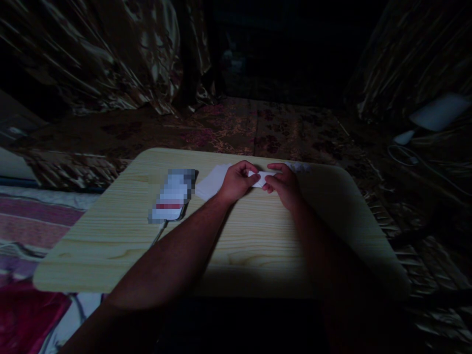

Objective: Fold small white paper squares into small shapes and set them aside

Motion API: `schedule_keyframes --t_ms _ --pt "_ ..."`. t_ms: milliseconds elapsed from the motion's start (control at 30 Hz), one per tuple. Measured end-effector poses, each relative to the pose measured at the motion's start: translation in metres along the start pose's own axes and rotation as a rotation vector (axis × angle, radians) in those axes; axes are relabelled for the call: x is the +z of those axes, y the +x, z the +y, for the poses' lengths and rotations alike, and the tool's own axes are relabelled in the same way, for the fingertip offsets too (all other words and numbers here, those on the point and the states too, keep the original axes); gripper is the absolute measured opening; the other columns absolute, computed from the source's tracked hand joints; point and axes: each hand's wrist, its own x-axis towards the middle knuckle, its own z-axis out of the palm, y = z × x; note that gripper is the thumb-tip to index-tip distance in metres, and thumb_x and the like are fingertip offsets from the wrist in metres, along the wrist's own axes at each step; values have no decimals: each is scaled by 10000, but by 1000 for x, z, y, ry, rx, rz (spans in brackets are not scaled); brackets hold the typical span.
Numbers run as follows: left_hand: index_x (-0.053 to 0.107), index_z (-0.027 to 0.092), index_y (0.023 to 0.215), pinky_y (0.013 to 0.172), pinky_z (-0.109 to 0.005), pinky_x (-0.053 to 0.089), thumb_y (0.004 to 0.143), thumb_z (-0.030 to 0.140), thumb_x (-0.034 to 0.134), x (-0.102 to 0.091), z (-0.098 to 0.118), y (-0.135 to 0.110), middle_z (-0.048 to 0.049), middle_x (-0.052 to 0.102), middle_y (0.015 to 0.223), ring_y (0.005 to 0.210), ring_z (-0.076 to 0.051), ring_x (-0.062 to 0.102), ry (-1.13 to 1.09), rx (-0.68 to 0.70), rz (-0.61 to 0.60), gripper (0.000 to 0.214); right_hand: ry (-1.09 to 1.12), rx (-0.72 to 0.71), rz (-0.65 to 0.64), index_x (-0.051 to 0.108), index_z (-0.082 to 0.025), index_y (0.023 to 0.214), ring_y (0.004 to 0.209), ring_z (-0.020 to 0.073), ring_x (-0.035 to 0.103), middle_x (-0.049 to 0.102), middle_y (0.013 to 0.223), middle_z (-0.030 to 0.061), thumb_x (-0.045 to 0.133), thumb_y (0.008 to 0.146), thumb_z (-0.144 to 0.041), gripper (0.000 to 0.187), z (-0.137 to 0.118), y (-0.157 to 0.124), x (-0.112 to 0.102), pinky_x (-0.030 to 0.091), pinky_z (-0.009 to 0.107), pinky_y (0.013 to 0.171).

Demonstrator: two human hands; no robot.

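Both my hands meet near the far middle of a pale wooden table (236,236). My left hand (236,182) and my right hand (283,186) each pinch an end of a small folded white paper (261,178), held just above the tabletop. The fingers of both hands are curled closed on it. A flat white sheet (212,181) lies on the table just left of my left hand. Another bit of white paper (300,167) shows beyond my right hand.
A phone-like object (171,196), blurred out, lies on the table's left part with a cable running toward the near edge. Patterned dark fabric (110,64) hangs behind. A patterned carpet (258,128) surrounds the table. White objects and cables (424,128) lie at right.
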Motion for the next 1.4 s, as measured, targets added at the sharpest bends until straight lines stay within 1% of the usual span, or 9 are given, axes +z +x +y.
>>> schedule_keyframes --t_ms 67,300,433,600,800,900,1000,1233,1400 --pt "621 154 826 569 -225 413 617 288 842 0 0 0 18 643 684 580 -91 544 -28 2 -2 332 -14 8 1 562 -192 1111 509 140 628 689 591 -29 726 716 -336 451 0 0 0 475 231 494" --pt "620 139 954 573 -221 410 656 262 807 3 4 -2 14 641 721 590 -82 533 -27 14 -63 373 -50 16 20 602 -173 989 484 126 602 689 583 -16 695 709 -297 319 4 3 0 477 235 499" --pt "613 143 1004 545 -218 402 647 251 812 3 3 -2 2 657 770 583 -82 534 19 8 -98 422 -56 28 35 601 -177 973 481 132 604 690 582 -13 699 706 -304 312 4 3 1 482 242 499" --pt "592 153 1026 525 -216 407 646 235 807 3 2 -2 22 639 729 551 -84 543 8 -26 -120 444 -45 26 34 602 -185 964 495 139 618 686 585 -16 701 703 -309 305 6 4 1 480 244 497" --pt "588 153 1003 531 -226 432 630 251 831 2 2 -2 21 645 680 551 -106 575 -10 -60 -138 456 -21 31 45 587 -192 946 502 137 621 692 593 -21 704 712 -312 288 6 4 1 477 240 499" --pt "597 147 888 539 -228 432 613 278 850 1 1 -1 17 643 658 563 -108 571 31 -74 -125 395 -18 28 49 580 -193 926 484 127 604 695 589 -23 708 715 -315 275 6 5 0 469 234 494" --pt "623 134 782 547 -218 414 623 329 848 -1 0 -1 5 650 687 583 -91 536 97 -68 -103 338 -22 15 60 585 -192 910 454 112 567 691 579 -25 711 719 -322 263 6 5 0 455 230 484" --pt "682 122 781 599 -235 439 627 402 836 -1 2 -1 -17 686 737 632 -109 551 161 -53 -100 354 -71 28 54 610 -189 857 473 113 551 678 593 -18 697 735 -383 245 4 3 0 448 239 494" --pt "676 121 767 576 -220 421 646 390 808 -1 5 -2 -2 662 701 610 -98 530 219 -53 -94 323 -84 25 32 634 -181 855 492 117 554 669 598 -10 687 762 -439 280 2 3 -1 450 245 509"
